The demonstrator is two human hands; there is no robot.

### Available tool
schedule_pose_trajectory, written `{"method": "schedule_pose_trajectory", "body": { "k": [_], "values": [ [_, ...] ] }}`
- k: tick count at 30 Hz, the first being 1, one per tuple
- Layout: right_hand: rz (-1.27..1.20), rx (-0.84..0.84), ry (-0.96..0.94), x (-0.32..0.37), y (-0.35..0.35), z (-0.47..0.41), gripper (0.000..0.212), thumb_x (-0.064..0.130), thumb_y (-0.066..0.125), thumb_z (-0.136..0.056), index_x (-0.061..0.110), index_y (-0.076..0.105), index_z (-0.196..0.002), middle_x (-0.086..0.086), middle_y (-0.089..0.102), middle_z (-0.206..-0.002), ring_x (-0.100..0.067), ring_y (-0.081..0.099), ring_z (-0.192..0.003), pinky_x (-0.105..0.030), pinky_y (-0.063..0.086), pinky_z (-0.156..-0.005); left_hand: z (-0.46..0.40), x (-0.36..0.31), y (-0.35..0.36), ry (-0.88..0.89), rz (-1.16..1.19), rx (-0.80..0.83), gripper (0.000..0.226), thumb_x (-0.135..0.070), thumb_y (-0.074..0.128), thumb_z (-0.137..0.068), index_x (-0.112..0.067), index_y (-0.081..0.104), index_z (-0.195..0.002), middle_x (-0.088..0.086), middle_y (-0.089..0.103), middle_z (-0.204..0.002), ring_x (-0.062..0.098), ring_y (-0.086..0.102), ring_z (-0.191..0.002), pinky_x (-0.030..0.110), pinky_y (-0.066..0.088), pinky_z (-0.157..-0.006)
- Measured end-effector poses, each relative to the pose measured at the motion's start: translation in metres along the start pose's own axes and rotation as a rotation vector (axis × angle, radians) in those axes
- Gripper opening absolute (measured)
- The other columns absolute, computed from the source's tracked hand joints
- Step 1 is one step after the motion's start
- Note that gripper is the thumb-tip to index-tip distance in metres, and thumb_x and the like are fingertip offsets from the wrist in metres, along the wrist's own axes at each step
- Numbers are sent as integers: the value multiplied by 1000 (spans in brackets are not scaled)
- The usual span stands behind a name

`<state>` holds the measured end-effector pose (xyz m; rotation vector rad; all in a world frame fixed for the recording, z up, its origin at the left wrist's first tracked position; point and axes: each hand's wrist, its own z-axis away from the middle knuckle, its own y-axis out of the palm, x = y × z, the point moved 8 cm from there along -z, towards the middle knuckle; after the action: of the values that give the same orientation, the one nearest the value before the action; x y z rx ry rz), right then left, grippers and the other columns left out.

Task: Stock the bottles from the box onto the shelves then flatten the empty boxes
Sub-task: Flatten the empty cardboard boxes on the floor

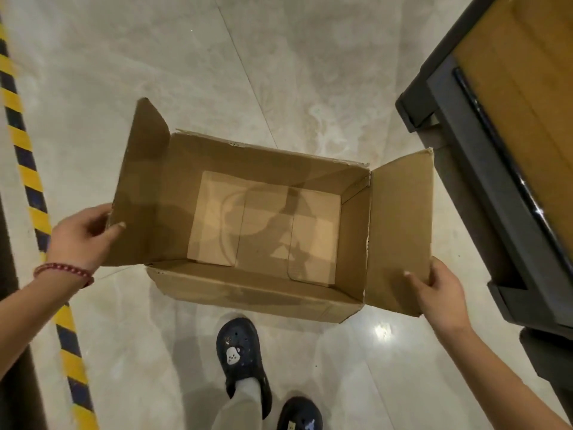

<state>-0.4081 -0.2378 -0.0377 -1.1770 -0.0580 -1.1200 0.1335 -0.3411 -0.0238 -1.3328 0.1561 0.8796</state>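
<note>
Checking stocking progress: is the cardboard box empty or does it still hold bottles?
Empty. The cardboard box stands open, its bare bottom showing with no bottles inside. The left hand and right hand each grip a side flap.

marble floor, striped hazard tape, dark clogs

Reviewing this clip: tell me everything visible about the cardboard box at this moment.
The cardboard box is plain brown corrugated card, open at the top and empty, its taped bottom flaps showing inside. It appears held just above the pale tiled floor, beside a dark shelf unit. Two end flaps stand out: the left hand pinches the left flap's edge, and the right hand grips the right flap's corner. Edges look worn and torn.
</note>
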Motion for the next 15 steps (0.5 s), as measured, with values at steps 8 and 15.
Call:
{"method": "schedule_pose_trajectory", "body": {
  "k": [8, 15],
  "values": [
    [98, 236, -179, 38, 58, 24, 46, 23, 44, -98, 23, 33, -143, 2, 55, -127, -26, 54, -114, -33, 44, -90, 51, -16, 53, -47, -2, 165, 40, -16, 66, -84, -14, 60, -124, 4, 62, -120, 22, 58, -110, 38, 42, -101],
    [15, 235, -245, -6, 96, 39, 50, 49, 44, -92, 11, 53, -124, -10, 51, -125, -27, 44, -122, -28, 34, -92, 105, 45, 91, -142, -52, 81, 37, -26, 57, -91, -8, 57, -123, 13, 57, -128, 32, 51, -117, 36, 38, -96]
  ]
}}
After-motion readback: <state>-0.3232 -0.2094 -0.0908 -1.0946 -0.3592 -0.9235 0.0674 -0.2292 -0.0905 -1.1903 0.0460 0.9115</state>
